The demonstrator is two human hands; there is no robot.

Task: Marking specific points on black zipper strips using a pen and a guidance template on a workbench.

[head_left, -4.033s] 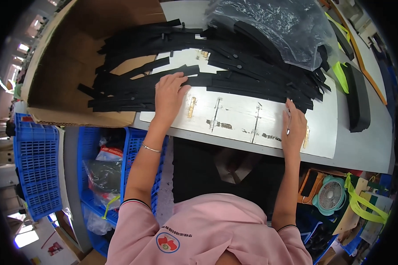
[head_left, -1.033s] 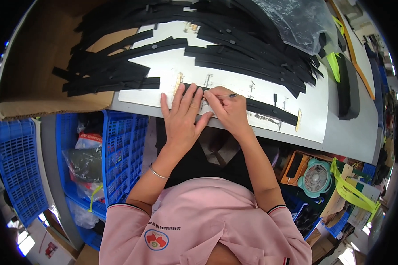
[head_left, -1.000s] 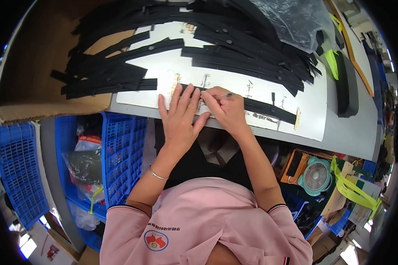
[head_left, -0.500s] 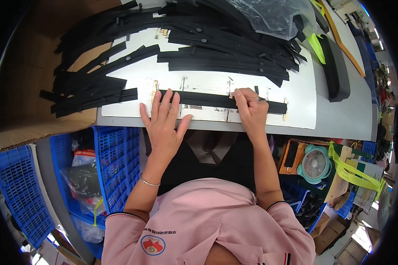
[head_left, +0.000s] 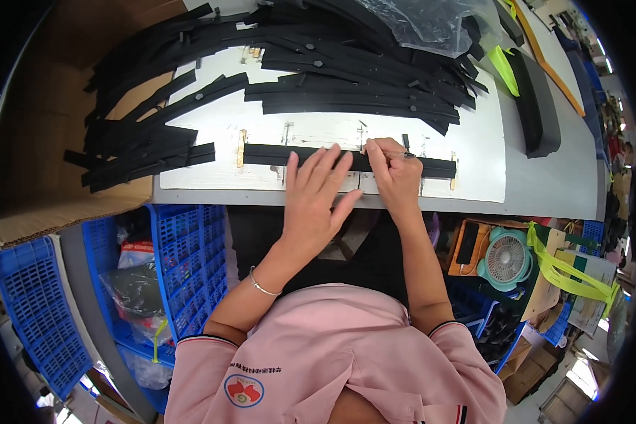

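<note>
A long black zipper strip lies straight across the white marked board in front of me. My left hand rests on the strip near its middle, fingers spread and holding nothing. Just to its right, my right hand is closed in a writing grip around a slim pen, mostly hidden by the fingers. Its tip end is near the strip's upper edge, by a mark line on the board. A small black piece lies just above the right hand.
Many more black strips are heaped beyond, some reaching into a cardboard box at left. A clear plastic bag and a long black block lie at the far right. Below the table are blue crates and a small green fan.
My left hand has slid right along the strip, from near its left end to its middle. The right hand has shifted slightly left and stays closed on the pen.
</note>
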